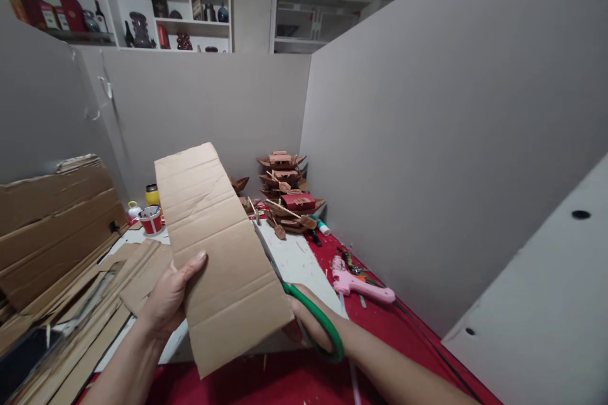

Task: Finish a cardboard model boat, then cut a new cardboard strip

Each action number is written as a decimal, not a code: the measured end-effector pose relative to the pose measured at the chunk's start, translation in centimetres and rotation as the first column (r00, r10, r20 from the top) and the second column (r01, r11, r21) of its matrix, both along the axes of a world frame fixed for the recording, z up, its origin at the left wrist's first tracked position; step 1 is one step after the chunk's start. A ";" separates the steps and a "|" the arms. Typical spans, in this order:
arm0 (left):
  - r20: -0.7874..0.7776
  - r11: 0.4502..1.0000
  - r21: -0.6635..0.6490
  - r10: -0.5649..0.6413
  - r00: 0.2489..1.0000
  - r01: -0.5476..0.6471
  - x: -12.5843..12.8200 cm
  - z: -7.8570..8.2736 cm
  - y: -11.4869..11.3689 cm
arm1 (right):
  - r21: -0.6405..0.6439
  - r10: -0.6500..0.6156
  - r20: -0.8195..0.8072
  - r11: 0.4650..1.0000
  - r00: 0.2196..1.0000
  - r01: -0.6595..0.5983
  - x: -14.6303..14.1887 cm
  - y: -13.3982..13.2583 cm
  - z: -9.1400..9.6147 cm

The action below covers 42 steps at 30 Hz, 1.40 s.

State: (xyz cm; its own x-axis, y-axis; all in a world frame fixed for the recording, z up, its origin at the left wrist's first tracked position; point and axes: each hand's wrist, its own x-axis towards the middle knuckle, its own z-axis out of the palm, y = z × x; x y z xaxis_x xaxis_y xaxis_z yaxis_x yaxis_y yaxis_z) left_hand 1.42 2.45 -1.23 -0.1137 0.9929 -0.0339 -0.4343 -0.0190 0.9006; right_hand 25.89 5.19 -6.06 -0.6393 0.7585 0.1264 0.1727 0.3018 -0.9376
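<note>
My left hand (168, 299) grips the left edge of a long brown cardboard sheet (218, 247), thumb on its front, holding it up off the table. My right hand (311, 323) is closed in the green handles of a pair of scissors (304, 304). The blades run along the sheet's right edge and are mostly hidden behind it.
Cardboard sheets and strips (61, 247) are stacked at the left. Small brown cardboard boat models (285, 193) are piled at the back. A pink glue gun (358, 281) lies on the red table cover (403, 329). A red cup (151, 220) and a yellow bottle (152, 195) stand behind the sheet. Grey partition walls (427, 139) enclose the desk.
</note>
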 end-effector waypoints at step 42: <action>-0.115 0.999 -0.029 0.017 0.993 -0.020 1.0 0.4 -0.9 | -0.205 -0.177 -0.260 0.971 0.949 0.125 -1.1 -1.2 -0.3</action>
State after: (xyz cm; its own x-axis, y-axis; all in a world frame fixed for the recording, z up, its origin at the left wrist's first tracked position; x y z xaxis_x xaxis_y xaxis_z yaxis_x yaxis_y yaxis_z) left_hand 2.47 1.59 -0.83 -0.1368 0.9894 -0.0495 -0.3280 0.0020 0.9447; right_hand 24.77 4.01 -6.32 -0.4752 0.8702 0.1303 -0.0692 0.1107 -0.9914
